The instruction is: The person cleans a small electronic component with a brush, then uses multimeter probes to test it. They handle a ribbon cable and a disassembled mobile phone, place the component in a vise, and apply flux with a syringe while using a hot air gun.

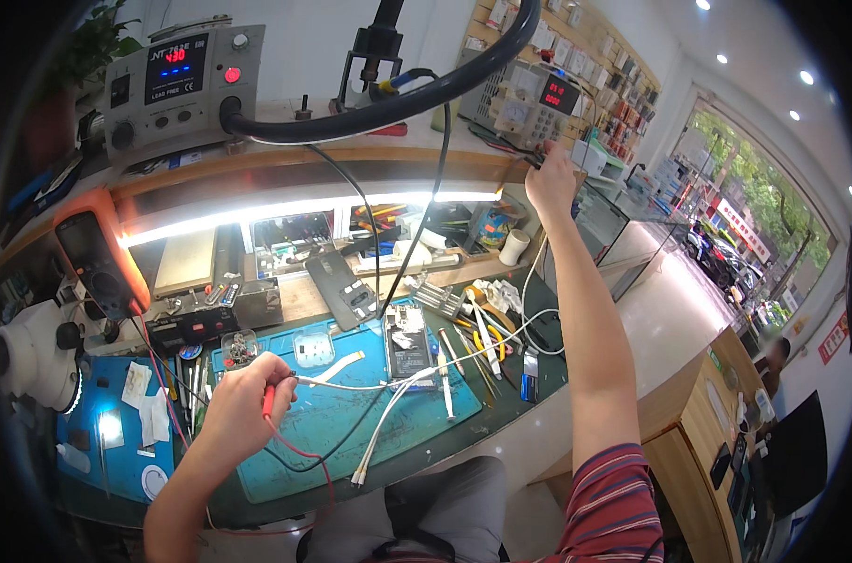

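My left hand point(243, 405) is closed around a red test probe point(269, 402) above the blue work mat point(294, 469). A white cable point(337, 384) runs out from beside its fingertips; whether they pinch it too is not clear. My right arm is stretched up to the shelf, where my right hand point(551, 183) has its fingers drawn together at the lower front of a bench power supply point(529, 105) with red digits. What those fingers grip is too small to make out. Between the arms lies an opened phone point(408, 347) with its battery showing, crossed below by white cables.
A dark phone back cover point(341, 288) leans behind the opened phone. Tweezers and yellow-handled pliers point(490, 340) lie to its right. An orange multimeter point(99, 253) and a white microscope point(41, 352) stand left. A thick black hose point(388, 103) arcs overhead from a soldering station point(184, 84).
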A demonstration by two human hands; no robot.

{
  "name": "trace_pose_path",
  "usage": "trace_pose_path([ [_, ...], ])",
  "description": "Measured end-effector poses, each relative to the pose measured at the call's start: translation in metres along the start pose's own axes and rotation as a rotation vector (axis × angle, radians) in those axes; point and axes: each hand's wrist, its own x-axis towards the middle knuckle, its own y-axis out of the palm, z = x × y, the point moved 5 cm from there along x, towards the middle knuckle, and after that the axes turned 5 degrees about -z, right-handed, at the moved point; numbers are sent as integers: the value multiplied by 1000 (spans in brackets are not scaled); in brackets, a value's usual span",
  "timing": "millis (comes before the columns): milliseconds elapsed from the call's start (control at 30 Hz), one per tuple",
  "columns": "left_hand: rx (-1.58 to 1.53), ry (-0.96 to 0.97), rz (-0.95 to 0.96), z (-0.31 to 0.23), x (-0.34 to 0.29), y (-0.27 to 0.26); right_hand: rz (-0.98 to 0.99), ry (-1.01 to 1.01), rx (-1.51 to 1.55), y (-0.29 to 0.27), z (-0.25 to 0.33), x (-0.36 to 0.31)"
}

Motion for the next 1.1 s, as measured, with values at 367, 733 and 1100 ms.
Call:
trace_pose_path([
  [367, -289, -222, -37, 11, -12, 11, 128, 76, 92, 10, -14, 15],
  [733, -260, -213, -19, 10, -12, 10, 124, 57, 174, 15, -26, 17],
  [1100, -293, -248, 10, 7, -12, 14, 205, 77, 307, 9, -61, 32],
])
